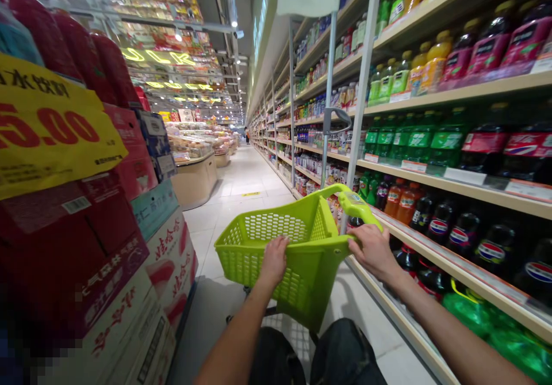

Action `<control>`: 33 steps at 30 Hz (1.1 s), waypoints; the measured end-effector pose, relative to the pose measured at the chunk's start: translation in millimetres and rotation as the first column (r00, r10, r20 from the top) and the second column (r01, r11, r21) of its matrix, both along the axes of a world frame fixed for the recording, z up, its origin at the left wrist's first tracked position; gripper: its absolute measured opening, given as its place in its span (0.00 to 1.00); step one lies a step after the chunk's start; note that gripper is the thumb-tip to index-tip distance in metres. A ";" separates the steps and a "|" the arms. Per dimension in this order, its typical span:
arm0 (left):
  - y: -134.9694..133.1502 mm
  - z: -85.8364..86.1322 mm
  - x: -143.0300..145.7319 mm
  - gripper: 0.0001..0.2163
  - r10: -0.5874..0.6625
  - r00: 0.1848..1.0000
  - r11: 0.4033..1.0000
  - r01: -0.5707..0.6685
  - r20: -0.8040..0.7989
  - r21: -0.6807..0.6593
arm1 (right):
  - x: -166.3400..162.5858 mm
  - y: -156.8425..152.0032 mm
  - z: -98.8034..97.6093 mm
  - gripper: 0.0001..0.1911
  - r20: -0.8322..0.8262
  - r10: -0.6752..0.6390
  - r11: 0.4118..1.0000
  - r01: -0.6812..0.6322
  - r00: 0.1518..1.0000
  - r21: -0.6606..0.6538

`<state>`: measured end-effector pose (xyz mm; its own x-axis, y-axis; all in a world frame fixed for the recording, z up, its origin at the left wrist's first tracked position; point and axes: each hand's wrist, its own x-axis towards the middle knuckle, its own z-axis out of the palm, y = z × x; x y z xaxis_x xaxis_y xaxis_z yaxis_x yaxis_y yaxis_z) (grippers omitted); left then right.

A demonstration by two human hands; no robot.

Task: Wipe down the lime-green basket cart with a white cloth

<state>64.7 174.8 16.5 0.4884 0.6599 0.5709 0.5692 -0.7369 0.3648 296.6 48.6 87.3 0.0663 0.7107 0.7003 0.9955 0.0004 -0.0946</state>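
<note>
A lime-green plastic shopping basket (263,244) with a mesh wall sits on a small cart frame in front of me, tilted to the right. My left hand (274,258) is closed over its near rim. My right hand (374,251) grips the near right corner, just below the green handle (360,204). The inside of the basket is mostly hidden; nothing shows in it. My knees in dark trousers are at the bottom of the view.
Shelves of soft-drink bottles (452,137) run along the right. Stacked red and white cartons (142,247) with a yellow price sign (47,126) stand on the left. The tiled aisle (241,183) runs ahead past display counters (196,172); a distant person (246,135) stands far down it.
</note>
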 end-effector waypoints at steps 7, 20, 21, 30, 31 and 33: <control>-10.3 -7.9 28.4 0.30 -0.056 0.998 0.998 0.056 -0.015 0.021 | -19.1 26.8 -8.8 0.12 0.080 -0.079 0.992 0.086 0.994 -0.088; 19.2 -49.3 -33.3 0.30 0.179 0.980 0.981 -0.172 -0.084 0.086 | -33.1 33.5 -46.7 0.17 0.109 -0.054 0.997 0.059 0.993 -0.047; 15.8 -46.3 -32.1 0.30 0.156 0.982 0.987 -0.150 -0.104 0.063 | -34.4 31.9 -46.9 0.18 0.110 -0.049 0.997 0.056 0.993 -0.060; 31.8 -45.2 -113.3 0.25 0.519 0.850 0.846 -0.526 -0.083 -0.087 | -43.7 29.7 -53.5 0.19 0.148 -0.060 0.994 0.072 0.987 -0.077; 29.3 -47.7 -110.2 0.26 0.514 0.856 0.854 -0.517 -0.051 -0.067 | -46.0 30.2 -54.2 0.19 0.153 -0.068 0.994 0.080 0.986 -0.073; 20.7 -49.7 -96.2 0.29 0.416 0.909 0.909 -0.416 -0.017 -0.013 | -49.8 30.5 -55.2 0.20 0.167 -0.075 0.994 0.087 0.983 -0.064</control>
<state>-31.5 195.5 -33.2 0.1755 0.8141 0.5535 0.8276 -0.4265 0.3649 246.9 79.1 32.1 0.0141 0.7556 0.6549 0.9939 -0.0820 0.0732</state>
